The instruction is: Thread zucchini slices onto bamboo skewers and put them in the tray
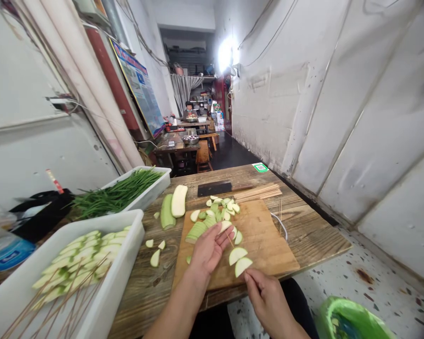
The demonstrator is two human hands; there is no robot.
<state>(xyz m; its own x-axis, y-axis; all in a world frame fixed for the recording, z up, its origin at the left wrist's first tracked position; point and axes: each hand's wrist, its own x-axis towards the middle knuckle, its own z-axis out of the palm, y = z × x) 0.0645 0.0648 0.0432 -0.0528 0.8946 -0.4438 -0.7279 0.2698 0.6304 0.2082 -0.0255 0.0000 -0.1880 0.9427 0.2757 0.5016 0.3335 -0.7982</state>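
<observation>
My left hand (pixel 210 247), palm up over the cutting board (pixel 268 240), pinches a pale green-skinned squash slice (pixel 226 227) between its fingers. A thin wooden skewer (pixel 230 239) runs from that slice toward my right hand (pixel 268 294). Two half-round squash slices (pixel 237 255) are threaded along it, nearer the right. My right fingers are closed on the skewer's near end, which they mostly hide. Cut squash slices (pixel 197 230) lie in a fanned row beside my left hand, with smaller pieces (pixel 229 205) piled behind.
Behind the board lie a cleaver (pixel 215 188) and a bundle of skewers (pixel 259 193). Two squash chunks (pixel 179 201) rest to its left. A white tray (pixel 136 235) holds skewered slices; another tray (pixel 166 179) holds green stalks (pixel 127 190). A green-lined bin (pixel 356 315) stands at lower right.
</observation>
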